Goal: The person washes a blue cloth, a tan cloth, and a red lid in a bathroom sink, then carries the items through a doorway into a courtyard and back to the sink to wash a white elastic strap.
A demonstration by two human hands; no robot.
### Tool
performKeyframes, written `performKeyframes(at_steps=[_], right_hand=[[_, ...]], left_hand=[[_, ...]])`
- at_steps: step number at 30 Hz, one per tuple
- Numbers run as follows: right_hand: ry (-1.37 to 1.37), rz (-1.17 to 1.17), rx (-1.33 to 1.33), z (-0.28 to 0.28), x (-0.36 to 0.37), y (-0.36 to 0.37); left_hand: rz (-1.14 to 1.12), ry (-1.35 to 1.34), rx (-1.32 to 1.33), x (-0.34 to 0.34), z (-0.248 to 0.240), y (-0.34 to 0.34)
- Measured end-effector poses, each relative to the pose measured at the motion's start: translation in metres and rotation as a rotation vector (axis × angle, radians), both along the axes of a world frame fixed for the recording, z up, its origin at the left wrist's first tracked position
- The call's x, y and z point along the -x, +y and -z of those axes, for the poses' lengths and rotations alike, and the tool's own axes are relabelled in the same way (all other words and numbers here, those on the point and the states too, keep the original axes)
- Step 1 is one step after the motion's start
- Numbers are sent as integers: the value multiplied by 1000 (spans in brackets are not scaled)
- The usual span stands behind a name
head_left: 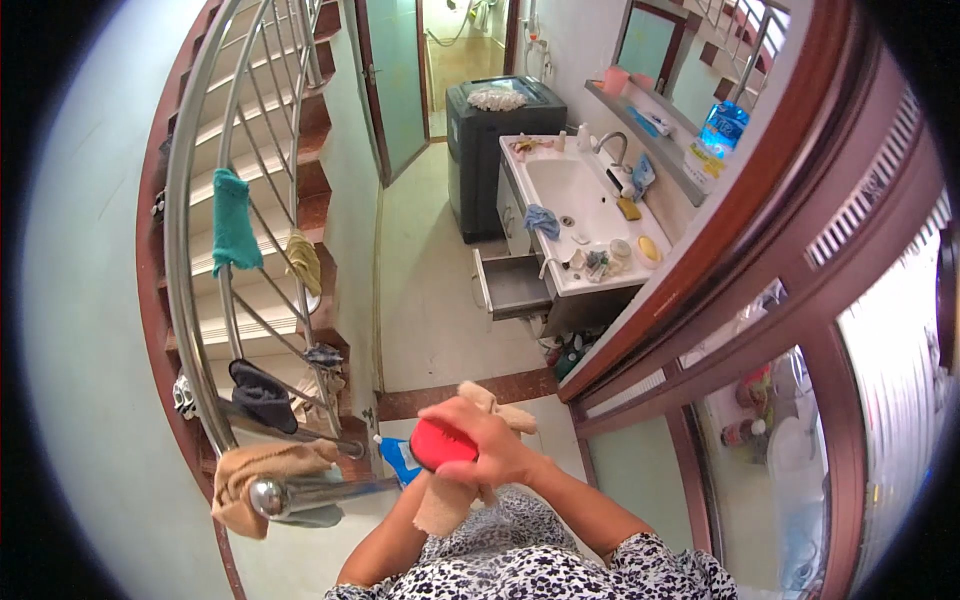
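In front of my body, my right hand (486, 436) is closed around a red oval thing with a dark rim (440, 444); its exact kind does not show. A beige cloth (442, 506) hangs below that hand, and part of it sticks out beyond the knuckles. My left forearm (388, 548) reaches up to the same spot. The left hand itself is hidden behind the cloth and the red thing, so its fingers cannot be made out. Just left of the hands is a blue and white pack (399, 459).
A metal stair railing (186, 300) on the left carries a teal cloth (232, 222), a brown towel (262, 482) and a black item (263, 394). Ahead right stands a white sink (575, 190) with an open drawer (514, 284), beside a dark washing machine (484, 150). Glazed door frames (690, 470) stand at right.
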State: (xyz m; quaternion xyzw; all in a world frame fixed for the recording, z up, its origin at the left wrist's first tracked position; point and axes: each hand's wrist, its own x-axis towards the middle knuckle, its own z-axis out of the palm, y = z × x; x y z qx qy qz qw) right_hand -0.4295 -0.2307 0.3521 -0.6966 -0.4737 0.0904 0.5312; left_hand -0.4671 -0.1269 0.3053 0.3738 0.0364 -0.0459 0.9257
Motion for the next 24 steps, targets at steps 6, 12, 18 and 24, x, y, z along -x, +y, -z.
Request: performKeyframes(at_steps=[6,12,18,24], right_hand=[[1465,-89,-805,23,-97,14],[1194,260,-678,72,-181,46],[198,580,184,72,-246,117],[370,980,129,125,-325,129]], left_hand=[[208,277,420,-78,-23,60],[-129,253,-216,-170,-30,75],[-59,-243,-1011,-270,14,126],[479,205,-473,-335,35,164]])
